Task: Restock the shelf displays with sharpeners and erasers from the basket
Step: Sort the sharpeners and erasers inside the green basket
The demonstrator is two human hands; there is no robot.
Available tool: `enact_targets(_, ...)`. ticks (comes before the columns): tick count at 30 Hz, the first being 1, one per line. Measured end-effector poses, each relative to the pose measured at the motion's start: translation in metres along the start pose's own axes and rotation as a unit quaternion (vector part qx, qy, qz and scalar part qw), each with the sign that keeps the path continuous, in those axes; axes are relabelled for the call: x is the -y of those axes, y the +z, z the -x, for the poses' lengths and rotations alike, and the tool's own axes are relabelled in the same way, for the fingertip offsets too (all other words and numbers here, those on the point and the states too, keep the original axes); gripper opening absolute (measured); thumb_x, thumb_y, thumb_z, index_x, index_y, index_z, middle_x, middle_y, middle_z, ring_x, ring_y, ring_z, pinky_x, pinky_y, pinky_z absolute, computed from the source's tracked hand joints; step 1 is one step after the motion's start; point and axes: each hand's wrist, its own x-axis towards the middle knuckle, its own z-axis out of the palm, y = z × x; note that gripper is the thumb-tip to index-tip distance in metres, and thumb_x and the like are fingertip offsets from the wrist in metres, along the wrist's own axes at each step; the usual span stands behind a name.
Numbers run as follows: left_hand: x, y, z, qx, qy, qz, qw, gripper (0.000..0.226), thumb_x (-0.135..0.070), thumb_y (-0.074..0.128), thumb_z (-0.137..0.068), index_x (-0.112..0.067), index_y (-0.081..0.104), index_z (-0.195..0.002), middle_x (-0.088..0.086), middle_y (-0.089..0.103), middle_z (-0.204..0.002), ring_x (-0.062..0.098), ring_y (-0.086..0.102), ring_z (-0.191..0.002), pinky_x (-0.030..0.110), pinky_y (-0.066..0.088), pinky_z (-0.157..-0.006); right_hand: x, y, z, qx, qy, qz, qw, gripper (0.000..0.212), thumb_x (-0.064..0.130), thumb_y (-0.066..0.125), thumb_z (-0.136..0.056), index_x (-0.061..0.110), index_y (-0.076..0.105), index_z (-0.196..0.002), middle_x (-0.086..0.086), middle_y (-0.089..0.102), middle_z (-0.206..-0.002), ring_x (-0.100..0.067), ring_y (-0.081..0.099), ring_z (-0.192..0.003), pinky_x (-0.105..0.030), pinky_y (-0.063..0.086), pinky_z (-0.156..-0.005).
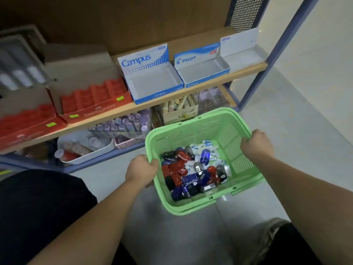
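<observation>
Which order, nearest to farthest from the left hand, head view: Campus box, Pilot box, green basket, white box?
1. green basket: left hand grips its left rim.
2. Campus box: ahead of the hand.
3. Pilot box: right of Campus.
4. white box: far right end.

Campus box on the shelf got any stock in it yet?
No, the Campus box shows only its bare grey floor; the sharpeners lie in the green basket.

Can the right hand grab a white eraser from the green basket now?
Probably not yet. The right hand grips the rim of the green plastic basket. The small white erasers lie uncovered on top, so once it lets go, the way looks free.
</observation>
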Motion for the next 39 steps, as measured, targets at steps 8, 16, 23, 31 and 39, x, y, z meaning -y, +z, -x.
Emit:
enact_targets(8,-0.019,-0.028,-0.01,-0.018,0.079,-0.137,0.987,0.042,-0.046,0.063,-0.089,-0.017,0.057,-0.118,0.009,0.067,-0.111,0.032,0.067,-0.097,0.041,0.057,-0.08,0.015,-0.01,0.045,-0.05,-0.198,0.156,0.967,0.055,0.038,0.057,-0.095,0.01,0.045,-0.14,-0.015,0.046,-0.135,-0.035,0.046,-0.123,-0.046,0.044,-0.1)
enact_targets(16,-0.071,-0.014,-0.007,-0.004,0.294,-0.219,0.93,0.029,-0.029,0.062,-0.097,-0.017,0.062,-0.123,0.004,0.058,-0.122,0.026,0.06,-0.109,0.041,0.053,-0.092,0.049,0.005,0.049,0.329,-0.23,0.077,0.912,0.041,0.048,0.058,-0.1,0.015,0.066,-0.122,-0.008,0.062,-0.134,-0.026,0.057,-0.115,-0.034,0.043,-0.098)
enact_targets(23,-0.075,0.077,-0.046,0.178,0.245,-0.242,0.922,0.026,-0.035,0.061,-0.1,-0.017,0.064,-0.118,0.004,0.06,-0.118,0.022,0.062,-0.104,0.041,0.054,-0.096,0.02,0.067,0.003,0.337,-0.129,0.064,0.931,0.047,0.043,0.054,-0.103,0.006,0.062,-0.131,-0.018,0.06,-0.138,-0.031,0.057,-0.124,-0.035,0.042,-0.106)
enact_targets(31,-0.062,0.144,-0.107,0.2,0.31,-0.332,0.868,0.068,-0.042,0.053,-0.103,-0.025,0.022,-0.161,0.0,0.013,-0.17,0.028,0.014,-0.156,0.048,0.016,-0.127,-0.003,0.131,-0.012,0.392,-0.04,0.005,0.919,0.052,0.048,0.053,-0.101,0.014,0.058,-0.14,-0.018,0.051,-0.143,-0.032,0.057,-0.122,-0.043,0.045,-0.111)
enact_targets(39,-0.066,0.154,-0.116,0.122,0.344,-0.388,0.846,0.046,-0.047,0.056,-0.097,-0.026,0.05,-0.137,0.003,0.041,-0.131,0.026,0.037,-0.122,0.042,0.04,-0.103,-0.001,0.14,-0.023,0.419,0.097,-0.083,0.899,0.08,0.062,0.059,-0.091,0.01,0.044,-0.15,-0.016,0.044,-0.154,-0.039,0.049,-0.133,-0.05,0.044,-0.107)
